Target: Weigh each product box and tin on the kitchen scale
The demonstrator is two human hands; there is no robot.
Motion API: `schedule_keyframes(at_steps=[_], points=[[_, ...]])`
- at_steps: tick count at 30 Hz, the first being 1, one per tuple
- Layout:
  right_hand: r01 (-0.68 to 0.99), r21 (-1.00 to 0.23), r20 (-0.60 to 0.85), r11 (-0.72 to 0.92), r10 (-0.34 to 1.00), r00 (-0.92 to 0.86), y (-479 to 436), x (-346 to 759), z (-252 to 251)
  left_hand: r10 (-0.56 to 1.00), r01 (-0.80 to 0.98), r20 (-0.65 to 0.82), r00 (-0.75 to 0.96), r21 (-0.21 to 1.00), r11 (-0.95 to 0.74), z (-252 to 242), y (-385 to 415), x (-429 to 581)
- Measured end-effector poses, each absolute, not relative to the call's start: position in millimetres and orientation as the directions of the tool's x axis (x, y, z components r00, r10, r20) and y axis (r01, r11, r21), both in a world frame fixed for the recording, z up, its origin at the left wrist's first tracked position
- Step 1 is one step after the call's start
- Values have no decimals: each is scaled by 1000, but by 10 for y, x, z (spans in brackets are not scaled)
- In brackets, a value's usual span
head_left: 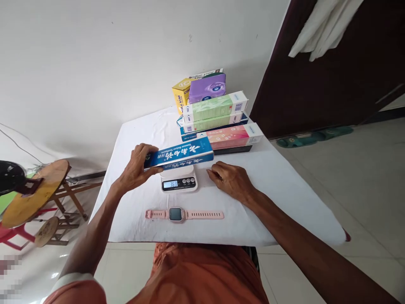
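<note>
My left hand [138,166] grips the left end of a long blue toothpaste box [182,153], thumb below and fingers behind. The box is over the small white kitchen scale [179,184], hiding most of its platform; I cannot tell whether they touch. The scale's lit display [170,184] seems to read 363. Right of the scale, my right hand [232,179] rests on the white cloth with its fingers curled in, holding nothing I can see. Nearer to me lies a pink-strapped smartwatch [176,214], stretched out flat with a dark screen.
Behind the scale stand stacked boxes: a pink one [229,137], green ones [215,107], a purple pack [208,88] and a yellow box [182,93]. The white-covered table [133,223] meets the wall. A round wooden table [38,192] and stools are at left, green slippers [313,138] at right.
</note>
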State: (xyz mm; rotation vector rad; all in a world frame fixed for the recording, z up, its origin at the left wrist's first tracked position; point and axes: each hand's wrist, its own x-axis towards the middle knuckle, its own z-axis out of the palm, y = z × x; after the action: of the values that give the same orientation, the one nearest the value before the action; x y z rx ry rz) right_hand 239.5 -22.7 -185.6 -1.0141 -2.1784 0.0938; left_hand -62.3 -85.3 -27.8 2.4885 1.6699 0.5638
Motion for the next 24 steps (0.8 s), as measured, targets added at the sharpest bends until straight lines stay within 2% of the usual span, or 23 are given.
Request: schedule_keyframes(at_steps=[8,14,19,21,24], points=[[744,-355,634,566,731,-253,-165,2473,-1806,924,878,183,336,293,-378,-687,-844,-935],[751,-368,613,548,750,-246,-160,2490,-1807,902,860,175,394,275,-429,-798,-681,-905],[757,-385,605,528,764,-225,-155,2499,-1810,913,874,152,378,265,-406,-834,-699,-905],[756,-389,602,526,767,-224,-154,2500,-1811,917,872,177,356,289,-395,-782,-753,-936],[753,-396,599,525,769,-221,-157,2500,-1804,914,866,315,257,345,-362,-612,-868,-1023]])
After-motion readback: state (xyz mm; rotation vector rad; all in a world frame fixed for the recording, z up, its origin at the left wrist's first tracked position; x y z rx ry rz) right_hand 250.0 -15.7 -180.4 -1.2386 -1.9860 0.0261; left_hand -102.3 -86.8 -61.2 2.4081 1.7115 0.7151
